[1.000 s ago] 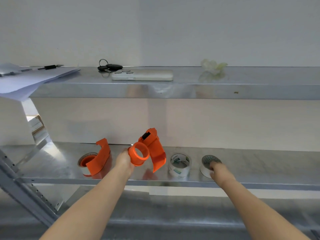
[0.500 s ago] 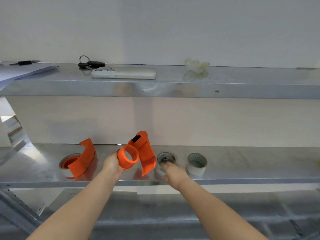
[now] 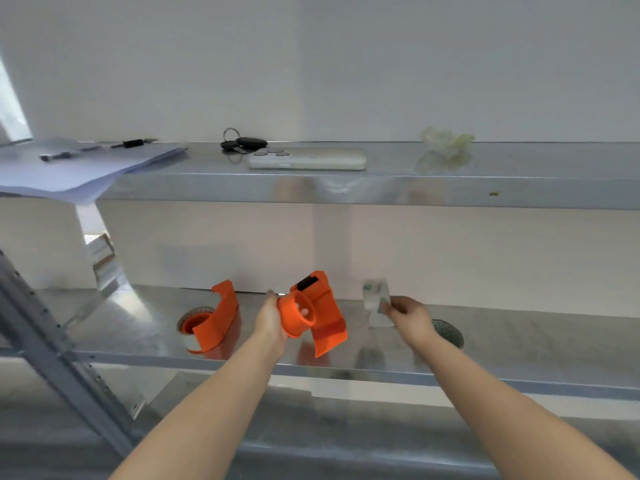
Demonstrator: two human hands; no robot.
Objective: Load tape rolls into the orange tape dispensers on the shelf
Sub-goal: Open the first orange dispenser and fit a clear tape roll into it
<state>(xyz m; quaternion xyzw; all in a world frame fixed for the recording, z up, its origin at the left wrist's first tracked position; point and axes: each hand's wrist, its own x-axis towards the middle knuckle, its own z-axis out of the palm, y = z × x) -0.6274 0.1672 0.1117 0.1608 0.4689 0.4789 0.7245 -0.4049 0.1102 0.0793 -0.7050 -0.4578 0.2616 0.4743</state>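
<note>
Just right of the left hand (image 3: pixel 272 320), which grips the dispenser (image 3: pixel 318 313) by its hub, the right hand (image 3: pixel 408 318) pinches a tape roll (image 3: pixel 375 299). It looks light and stiff, probably best held by its rim.

Bare forearms (image 3: pixel 225 389); left hand (image 3: pixel 272 320), right hand (image 3: pixel 410 318) bare too.

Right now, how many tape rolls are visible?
3. One tape roll sits in the left orange dispenser; the right hand holds a second roll; a third roll lies on the lower shelf.
</note>
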